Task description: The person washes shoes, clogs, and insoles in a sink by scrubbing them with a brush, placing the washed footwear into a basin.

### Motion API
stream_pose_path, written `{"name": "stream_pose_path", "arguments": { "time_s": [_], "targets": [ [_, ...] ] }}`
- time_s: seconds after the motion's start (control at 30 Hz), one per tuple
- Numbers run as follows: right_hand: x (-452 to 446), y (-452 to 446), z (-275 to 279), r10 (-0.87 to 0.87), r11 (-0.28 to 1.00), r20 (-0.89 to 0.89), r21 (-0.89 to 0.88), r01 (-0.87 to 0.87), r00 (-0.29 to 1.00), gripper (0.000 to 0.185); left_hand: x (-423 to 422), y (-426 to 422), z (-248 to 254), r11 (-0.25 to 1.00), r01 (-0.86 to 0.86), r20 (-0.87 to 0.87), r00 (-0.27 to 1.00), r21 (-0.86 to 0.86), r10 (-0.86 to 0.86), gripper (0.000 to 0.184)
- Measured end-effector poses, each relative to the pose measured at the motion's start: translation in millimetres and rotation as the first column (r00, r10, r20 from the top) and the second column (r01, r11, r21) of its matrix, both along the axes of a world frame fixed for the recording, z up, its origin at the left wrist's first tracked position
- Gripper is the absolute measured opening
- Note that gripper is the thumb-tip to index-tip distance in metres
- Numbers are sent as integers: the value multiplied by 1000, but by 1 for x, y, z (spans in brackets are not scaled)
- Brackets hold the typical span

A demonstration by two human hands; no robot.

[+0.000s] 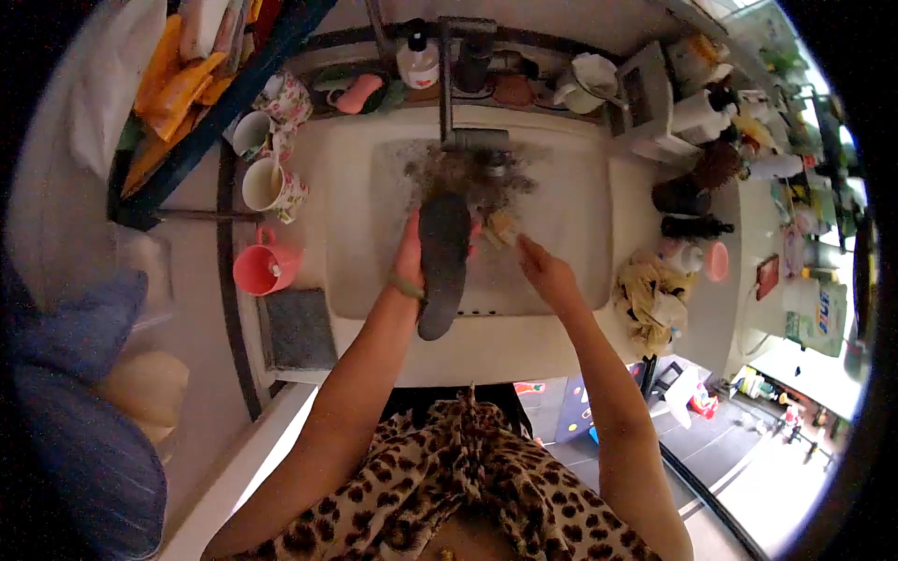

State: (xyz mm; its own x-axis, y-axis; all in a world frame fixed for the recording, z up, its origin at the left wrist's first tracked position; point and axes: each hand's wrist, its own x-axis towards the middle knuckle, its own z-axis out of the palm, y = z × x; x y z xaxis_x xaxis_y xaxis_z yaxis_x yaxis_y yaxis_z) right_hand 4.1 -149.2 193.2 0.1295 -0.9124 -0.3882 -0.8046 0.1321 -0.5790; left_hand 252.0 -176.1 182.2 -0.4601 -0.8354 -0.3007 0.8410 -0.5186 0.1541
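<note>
A long dark shoe sole or insole [443, 266] stands out over the white sink [561, 290], its upper end near the faucet. My left hand [410, 248] is wrapped round it, with fingertips showing at its right edge. My right hand [543, 268] is closed on a small tan brush or scrubber [501, 227], just right of the dark sole. Dark, dirty water or residue [468, 173] spreads in the sink under the faucet [482, 140].
Floral cups [273, 190] and a pink mug [268, 266] line the left side. Pink soap [359, 94] and a pump bottle [418, 65] stand behind the sink. A crumpled beige cloth or bag [650, 304] lies at the right, near several bottles.
</note>
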Motion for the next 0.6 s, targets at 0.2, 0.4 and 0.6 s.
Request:
{"name": "stream_pose_path", "arguments": {
  "time_s": [0.2, 0.4, 0.6],
  "targets": [
    [-20, 38, 24, -180, 982, 142, -39, 187, 973, 43, -17, 7, 12, 998, 8, 98, 995, 64, -15, 62],
    [-15, 63, 51, -332, 891, 418, -156, 427, 845, 48, -31, 12, -4, 979, 202, 45, 978, 31, -203, 57],
    [-13, 47, 41, -402, 905, 214, -56, 422, 890, 42, -45, 17, 10, 986, 160, 120, 979, 37, -163, 57]
  ]
}}
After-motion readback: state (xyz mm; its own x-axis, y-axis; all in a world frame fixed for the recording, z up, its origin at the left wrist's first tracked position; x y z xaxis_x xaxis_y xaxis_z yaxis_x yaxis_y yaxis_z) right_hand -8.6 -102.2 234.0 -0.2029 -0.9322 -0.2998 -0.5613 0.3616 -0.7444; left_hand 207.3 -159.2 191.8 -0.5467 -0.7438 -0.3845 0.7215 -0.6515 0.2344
